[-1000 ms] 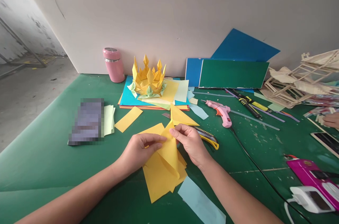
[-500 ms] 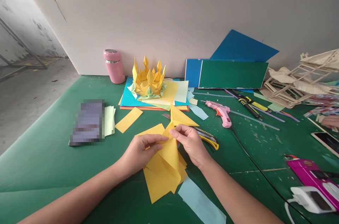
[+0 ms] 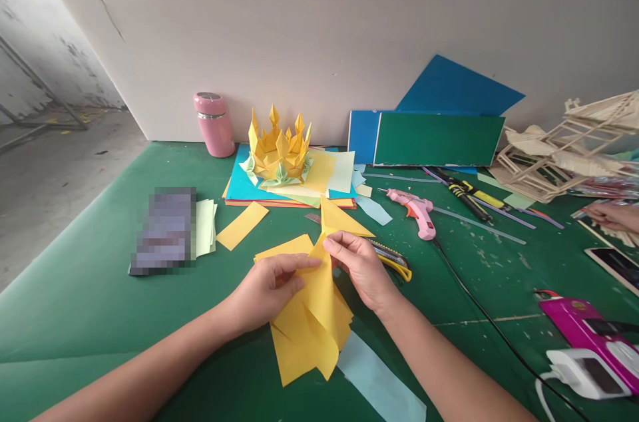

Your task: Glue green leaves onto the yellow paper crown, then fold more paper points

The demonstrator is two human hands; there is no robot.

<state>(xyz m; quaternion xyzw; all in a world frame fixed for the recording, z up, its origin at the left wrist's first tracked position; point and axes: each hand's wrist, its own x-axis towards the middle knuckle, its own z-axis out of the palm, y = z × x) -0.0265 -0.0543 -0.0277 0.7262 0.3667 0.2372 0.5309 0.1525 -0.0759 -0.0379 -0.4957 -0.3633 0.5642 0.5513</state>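
Both my hands pinch a yellow paper sheet that is partly folded and lifted off the green table cover. My left hand grips its left edge with fingers closed. My right hand pinches the upper corner of the fold. More yellow sheets lie flat beneath it. A folded yellow triangle lies just beyond my right hand. A yellow utility knife rests right of that hand.
A yellow paper crown sits on a stack of coloured sheets. Around it are a pink bottle, a pink glue gun with its black cord, screwdrivers, a wooden stick model and a magenta device. Another person's hand is at the right edge.
The yellow sheet has swung a little toward me, its lower corner now pointing down. My right hand's pinch moved slightly right. The other person's hand at the right edge shifted upward.
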